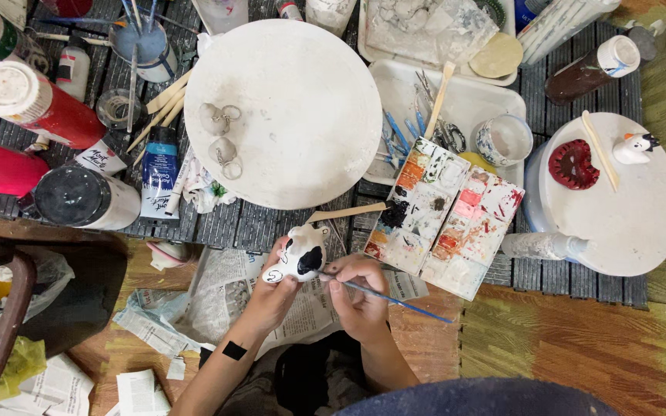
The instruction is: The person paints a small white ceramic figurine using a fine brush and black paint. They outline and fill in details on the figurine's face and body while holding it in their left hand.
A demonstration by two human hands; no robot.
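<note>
My left hand point(270, 296) grips a small white clay figurine point(299, 254) with black patches, held over newspaper point(229, 289). My right hand point(358, 296) holds a thin blue-handled paintbrush point(395, 299); its tip rests against the black patch on the figurine's right side. A paint-stained palette point(442, 216) with several colour wells lies just to the right of the hands, and a wooden stick point(348, 212) lies beside it. A black patch is on my left forearm.
A round white board point(283, 112) with two key rings sits ahead. Paint bottles point(36, 104), a blue tube point(159, 169) and a brush cup point(146, 46) crowd the left. A white tray point(472, 100), small cup point(502, 139) and second round board point(618, 192) with red and penguin figures lie right.
</note>
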